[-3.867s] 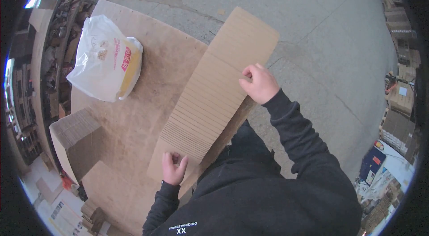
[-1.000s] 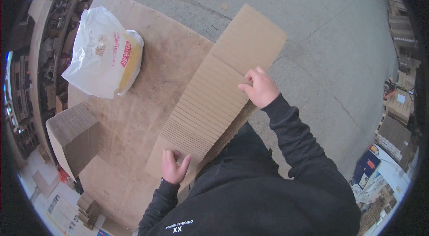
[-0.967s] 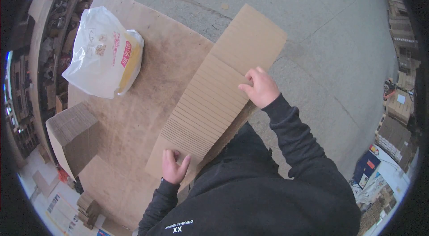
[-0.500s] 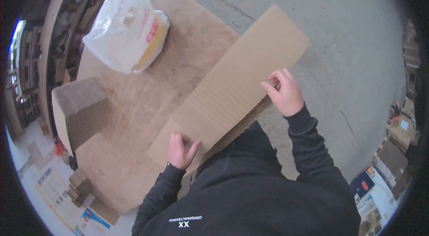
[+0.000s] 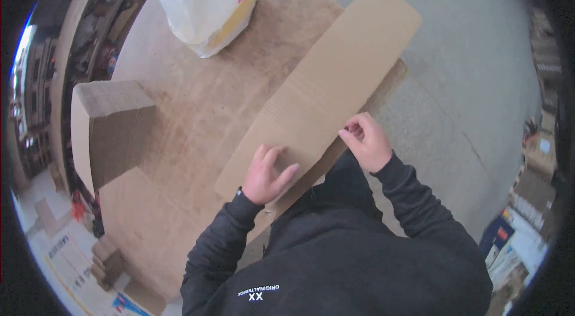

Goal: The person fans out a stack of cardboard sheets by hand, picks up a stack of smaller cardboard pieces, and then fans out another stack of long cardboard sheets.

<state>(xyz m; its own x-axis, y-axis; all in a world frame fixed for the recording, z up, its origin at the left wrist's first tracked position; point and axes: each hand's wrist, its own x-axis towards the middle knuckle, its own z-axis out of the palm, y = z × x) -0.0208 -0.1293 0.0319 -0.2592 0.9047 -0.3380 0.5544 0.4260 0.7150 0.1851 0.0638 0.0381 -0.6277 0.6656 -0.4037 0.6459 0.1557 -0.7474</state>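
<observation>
A long strip of brown cardboard point(image 5: 335, 79) lies slantwise on the wooden table point(image 5: 197, 118), its upper end reaching past the table's edge. Near the strip's lower end, my left hand point(image 5: 266, 175) rests over the cardboard with thumb and fingers apart. My right hand point(image 5: 368, 141) is at the strip's near edge, its fingers curled together towards the thumb; whatever lies between them is hidden.
A white plastic bag point(image 5: 206, 8) with something yellow in it stands at the table's far side. At the left is a cardboard box point(image 5: 114, 130). Shelves point(image 5: 90, 35) line the left side, and stacked cardboard point(image 5: 533, 187) stands far right on the floor.
The view has shifted, so the bag and table sit further right. My left hand has spread its fingers more over the strip, and my right hand is further down along its near edge.
</observation>
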